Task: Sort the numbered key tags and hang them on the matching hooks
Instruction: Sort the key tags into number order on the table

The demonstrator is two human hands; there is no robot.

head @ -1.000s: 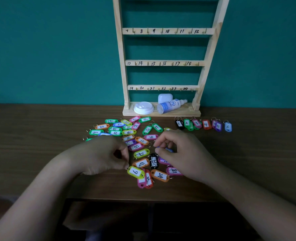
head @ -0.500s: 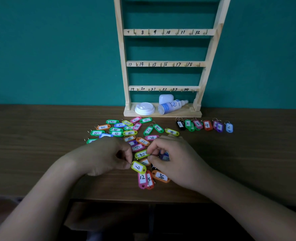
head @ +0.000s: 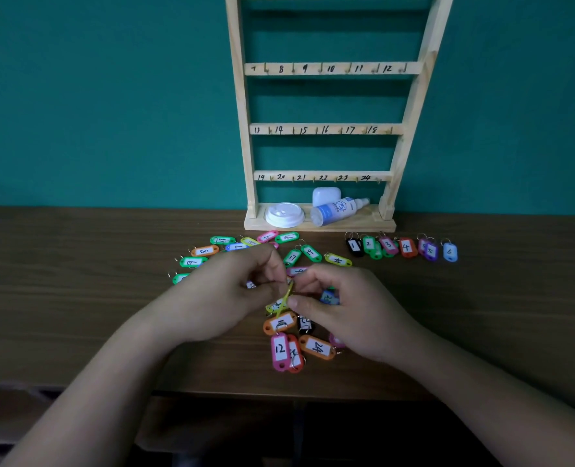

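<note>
A teal wall backs a dark wood-grain desk [head: 77, 298], and a pale wooden hook rack [head: 326, 129] stands against that wall with handwritten numbers along its rails: 7 to 12, 13 to 18, then 19 to 24, a small hook beside each. None of the hooks in view carries a tag. On the rack's base lie a white lid [head: 284, 214] and a tipped spray bottle [head: 338, 210].

The key tags are small oblong plastic fobs in green, orange, pink, blue, black and yellow, each with a white paper insert bearing a hand-inked number and a metal ring at one end. A loose pile of tags [head: 262, 251] sprawls in front of the rack, partly hidden by the hands. Off to the right, a tidy row of tags [head: 402, 247] reads 1, 2, 3, 4, 5, 6.

Both hands meet above the pile. The left hand [head: 225, 294] and right hand [head: 343, 308] have their fingers pinched together on a yellow-green tag [head: 286, 299], seen edge-on and lifted off the desk. Nearest the desk's front edge lie a pink tag marked 12 [head: 280, 350] and an orange tag marked 24 [head: 317, 347].
</note>
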